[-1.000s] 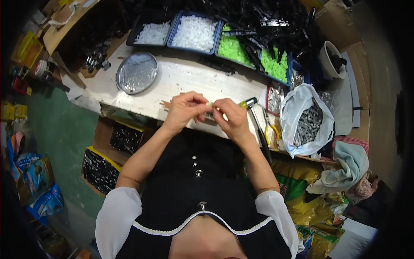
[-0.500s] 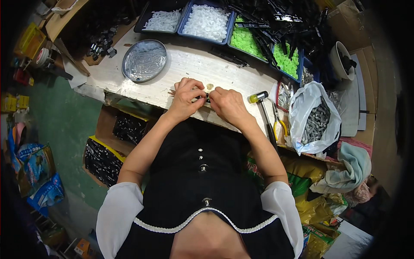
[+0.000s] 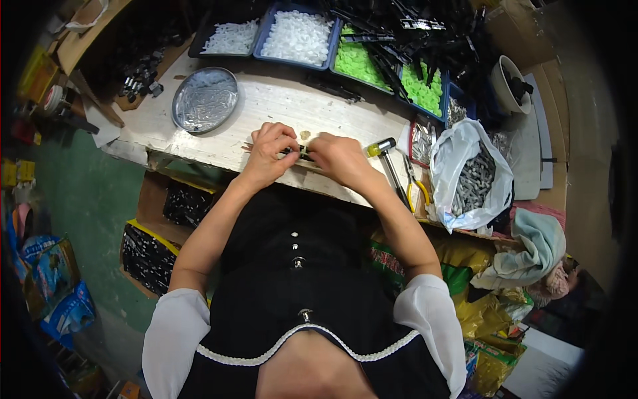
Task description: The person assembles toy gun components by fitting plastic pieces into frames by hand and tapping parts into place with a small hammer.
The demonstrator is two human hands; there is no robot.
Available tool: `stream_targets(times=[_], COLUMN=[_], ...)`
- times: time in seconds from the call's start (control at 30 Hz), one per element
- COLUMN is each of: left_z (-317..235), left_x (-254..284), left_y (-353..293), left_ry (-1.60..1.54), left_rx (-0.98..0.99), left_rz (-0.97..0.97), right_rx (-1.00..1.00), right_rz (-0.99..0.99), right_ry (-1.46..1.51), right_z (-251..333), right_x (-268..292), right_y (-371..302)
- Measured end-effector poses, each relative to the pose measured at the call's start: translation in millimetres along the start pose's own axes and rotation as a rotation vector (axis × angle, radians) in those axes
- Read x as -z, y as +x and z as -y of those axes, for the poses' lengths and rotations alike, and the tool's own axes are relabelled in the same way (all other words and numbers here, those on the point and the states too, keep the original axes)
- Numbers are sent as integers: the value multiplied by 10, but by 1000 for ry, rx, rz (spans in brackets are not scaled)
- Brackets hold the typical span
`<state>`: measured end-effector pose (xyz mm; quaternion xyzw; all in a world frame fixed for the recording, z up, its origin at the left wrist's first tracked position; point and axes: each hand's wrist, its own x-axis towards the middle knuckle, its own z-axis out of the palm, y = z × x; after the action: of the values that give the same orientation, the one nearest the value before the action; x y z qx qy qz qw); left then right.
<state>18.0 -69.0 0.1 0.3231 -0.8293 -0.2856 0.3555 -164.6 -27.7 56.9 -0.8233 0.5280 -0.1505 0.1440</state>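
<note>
At the front edge of the workbench, my left hand (image 3: pixel 269 154) bends its fingers over a small black part (image 3: pixel 300 154) and pinches it near the bench top. My right hand (image 3: pixel 340 158) is at the part's other end, its fingers curled together and slightly smeared by motion. Whatever lies between the right fingertips is hidden. Just beyond the hands a small yellowish piece (image 3: pixel 305 135) lies on the bench. To the right rest a hammer (image 3: pixel 392 167) with a yellow-and-black head and pliers (image 3: pixel 417 183) with yellow handles.
A round metal dish (image 3: pixel 206 100) stands at the left. Bins of white pieces (image 3: pixel 297 34) and green pieces (image 3: pixel 359 61) line the back, with black parts (image 3: pixel 399 26) heaped over them. A white bag of grey metal parts (image 3: pixel 475 179) sits right. Boxes of black parts (image 3: pixel 147 259) are below left.
The whole view has shifted, so the bench things appear farther left. My right hand has drawn slightly to the right relative to the left hand, which keeps its grip on the black part.
</note>
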Motion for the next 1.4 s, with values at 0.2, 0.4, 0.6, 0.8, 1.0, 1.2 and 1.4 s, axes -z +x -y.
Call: stream_targets(times=[0.2, 0.4, 0.6, 0.8, 1.0, 1.2, 1.4], left_z=[-52, -74, -124, -101, 402, 1428, 1566], left_x=[26, 49, -53, 118, 703, 1111, 1047], left_y=[17, 73, 209, 84, 871, 1838, 2048], left_ry=[70, 162, 132, 200, 229, 521, 626], left_rx=[-2, 10, -98, -84, 106, 632, 690], left_rz=[32, 66, 198, 183, -223, -177, -31], right_rx=[-426, -736, -1079, -1060, -1068, -1094, -1031], right_rz=[-516, -686, -158, -114, -341, -353, -416], right_ry=[136, -552, -589, -716, -491, -492, -540], right_z=[-561, -1806, -1863, -2109, -1848, -1746, -1972], right_x=[574, 983, 959, 636, 764, 770, 639], right_y=[-770, -2065, -2300, -1981, -2031, -1970, -2060])
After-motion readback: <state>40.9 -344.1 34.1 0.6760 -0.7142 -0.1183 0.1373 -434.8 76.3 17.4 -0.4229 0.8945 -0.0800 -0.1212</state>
